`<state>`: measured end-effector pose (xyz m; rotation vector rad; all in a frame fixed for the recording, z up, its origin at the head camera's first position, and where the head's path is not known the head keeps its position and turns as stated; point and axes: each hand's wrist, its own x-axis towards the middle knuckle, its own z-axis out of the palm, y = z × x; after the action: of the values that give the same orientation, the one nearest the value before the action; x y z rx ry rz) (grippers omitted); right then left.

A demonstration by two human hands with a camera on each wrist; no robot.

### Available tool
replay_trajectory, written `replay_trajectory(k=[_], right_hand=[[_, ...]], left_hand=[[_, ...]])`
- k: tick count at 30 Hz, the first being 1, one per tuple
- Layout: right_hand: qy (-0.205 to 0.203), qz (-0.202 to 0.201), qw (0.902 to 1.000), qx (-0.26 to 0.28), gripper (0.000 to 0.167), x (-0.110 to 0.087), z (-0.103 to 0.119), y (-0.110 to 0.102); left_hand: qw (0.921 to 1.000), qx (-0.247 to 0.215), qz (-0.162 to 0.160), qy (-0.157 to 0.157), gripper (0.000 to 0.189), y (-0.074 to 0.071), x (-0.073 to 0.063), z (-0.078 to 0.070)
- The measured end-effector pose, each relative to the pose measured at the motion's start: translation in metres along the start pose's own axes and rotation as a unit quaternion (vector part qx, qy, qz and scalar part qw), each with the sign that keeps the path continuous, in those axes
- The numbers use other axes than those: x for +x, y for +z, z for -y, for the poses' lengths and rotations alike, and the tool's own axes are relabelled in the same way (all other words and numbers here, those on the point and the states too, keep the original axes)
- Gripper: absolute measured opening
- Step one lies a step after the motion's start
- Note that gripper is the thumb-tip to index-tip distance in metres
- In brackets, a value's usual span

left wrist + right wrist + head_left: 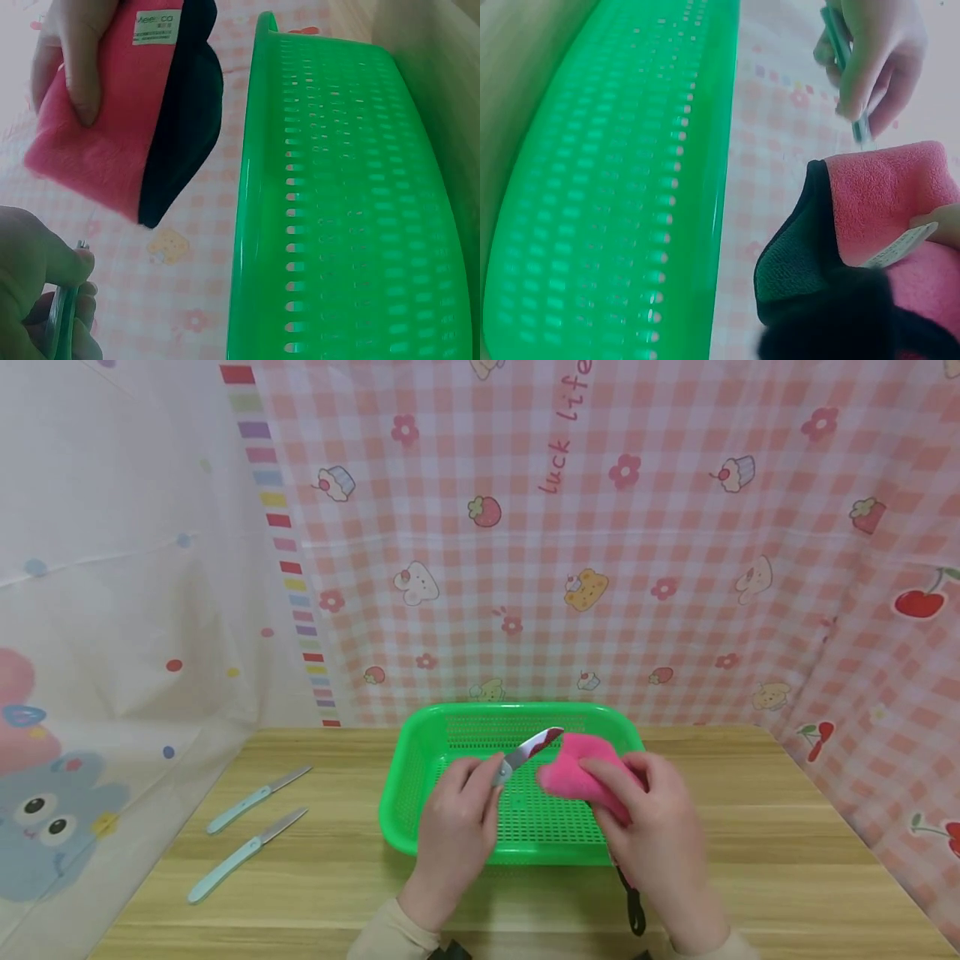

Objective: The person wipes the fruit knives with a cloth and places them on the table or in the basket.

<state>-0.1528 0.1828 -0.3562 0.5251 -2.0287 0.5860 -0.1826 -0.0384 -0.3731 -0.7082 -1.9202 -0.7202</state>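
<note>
My left hand (453, 814) grips a small knife (532, 748) by its pale handle, the blade pointing up and right. A dark red patch shows along the blade; whether it is a stain or a reflection I cannot tell. In my right hand (656, 827) is a folded pink cloth (581, 768), held between thumb and fingers just right of the blade tip. Its dark-edged underside and white label (156, 27) appear in the left wrist view. Both hands are above a green plastic basket (388, 810) with perforated sides.
Two knives with pale blue handles lie on the wooden table (780, 827) at the left, the farther knife (240, 808) and the nearer knife (232, 867), blades pointing away. A black strap (635, 910) hangs below my right hand. A pink checked curtain (525, 552) closes off the back.
</note>
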Motion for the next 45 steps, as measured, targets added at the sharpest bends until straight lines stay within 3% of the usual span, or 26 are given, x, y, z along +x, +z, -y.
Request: replay_trajectory(k=[7, 13, 19, 24, 34, 41, 45], right_hand=[[-0.037, 0.010, 0.9992, 0.009, 0.037, 0.001, 0.012, 0.009], [-0.040, 0.019, 0.9990, 0.010, 0.038, 0.001, 0.018, 0.018], [-0.026, 0.018, 0.9994, 0.010, 0.036, 0.000, 0.018, 0.023], [-0.020, 0.004, 0.9998, 0.005, 0.038, 0.001, 0.015, 0.023], [0.003, -0.019, 0.9998, -0.010, 0.039, 0.006, 0.000, 0.016], [0.016, -0.036, 0.9990, -0.019, 0.046, 0.008, -0.007, 0.003], [0.039, -0.045, 0.9980, -0.021, 0.047, 0.006, -0.013, -0.006]], left_hand=[[0.9999, 0.002, -0.002, 0.013, 0.027, 0.004, 0.001, -0.002], [0.9990, 0.014, -0.017, 0.040, 0.033, 0.007, 0.001, -0.007], [0.9993, 0.006, -0.005, 0.035, 0.034, 0.007, -0.002, -0.012], [0.9987, -0.002, -0.015, 0.049, 0.031, 0.008, -0.002, -0.013], [0.9991, -0.015, 0.010, 0.039, 0.028, 0.004, -0.003, -0.015], [0.9979, -0.024, -0.009, 0.059, 0.032, 0.002, -0.002, -0.014], [0.9984, -0.033, -0.004, 0.047, 0.031, 0.000, -0.001, -0.012]])
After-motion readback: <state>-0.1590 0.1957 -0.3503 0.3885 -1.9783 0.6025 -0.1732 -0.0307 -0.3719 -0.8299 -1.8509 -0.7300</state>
